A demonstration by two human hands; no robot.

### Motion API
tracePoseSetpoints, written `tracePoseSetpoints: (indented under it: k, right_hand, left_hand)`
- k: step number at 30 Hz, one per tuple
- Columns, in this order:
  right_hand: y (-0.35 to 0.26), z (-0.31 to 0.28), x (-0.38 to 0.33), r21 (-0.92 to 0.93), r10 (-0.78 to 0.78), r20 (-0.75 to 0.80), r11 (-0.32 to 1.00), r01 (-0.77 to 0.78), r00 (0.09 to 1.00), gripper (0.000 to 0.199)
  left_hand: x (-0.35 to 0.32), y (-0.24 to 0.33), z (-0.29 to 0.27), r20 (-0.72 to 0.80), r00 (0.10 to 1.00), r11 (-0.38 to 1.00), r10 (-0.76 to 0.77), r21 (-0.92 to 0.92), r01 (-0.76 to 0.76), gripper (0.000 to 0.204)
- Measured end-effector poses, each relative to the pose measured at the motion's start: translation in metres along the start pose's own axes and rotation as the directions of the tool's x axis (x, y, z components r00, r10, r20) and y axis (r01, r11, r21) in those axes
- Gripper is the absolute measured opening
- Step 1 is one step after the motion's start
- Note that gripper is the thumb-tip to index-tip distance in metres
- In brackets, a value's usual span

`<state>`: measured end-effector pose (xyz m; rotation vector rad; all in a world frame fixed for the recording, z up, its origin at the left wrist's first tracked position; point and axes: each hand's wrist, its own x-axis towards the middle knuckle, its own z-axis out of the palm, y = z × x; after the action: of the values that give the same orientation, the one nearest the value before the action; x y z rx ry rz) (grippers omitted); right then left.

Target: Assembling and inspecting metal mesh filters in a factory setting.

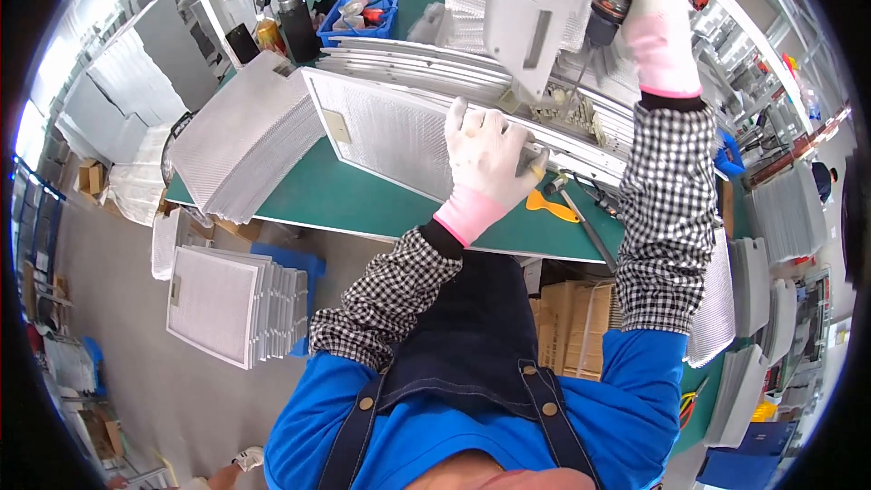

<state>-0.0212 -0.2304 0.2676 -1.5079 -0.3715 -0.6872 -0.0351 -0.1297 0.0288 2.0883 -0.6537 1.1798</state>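
My left hand, in a white glove with a pink cuff, is closed over the top edge of a framed mesh filter panel standing tilted on the green bench. My right hand, gloved alike, is raised at the upper right around a dark power screwdriver. Its thin bit points down toward the frame edges beside a heap of small metal parts. Part of my right hand's fingers is hidden behind the tool. A pale metal plate with a slot hangs left of the screwdriver.
On the green bench lie a hammer and a yellow scraper. Mesh sheets are stacked at left; a blue basket stands behind. Finished-looking panels stand below the bench's left side. Cardboard boxes are beneath it.
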Motion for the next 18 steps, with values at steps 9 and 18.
tracePoseSetpoints:
  k: [9, 18]
  right_hand:
    - [0.003, 0.004, -0.02, 0.278, -0.083, 0.08, 0.959, 0.058, 0.993, 0.013]
    - [0.06, -0.048, -0.013, 0.227, -0.042, 0.16, 0.974, 0.005, 0.986, 0.029]
  left_hand:
    - [0.004, 0.005, 0.002, 0.004, 1.0, 0.998, -0.016, -0.067, 0.016, 0.031]
    - [-0.01, 0.003, 0.009, -0.015, 0.999, 0.986, -0.045, -0.159, 0.042, 0.029]
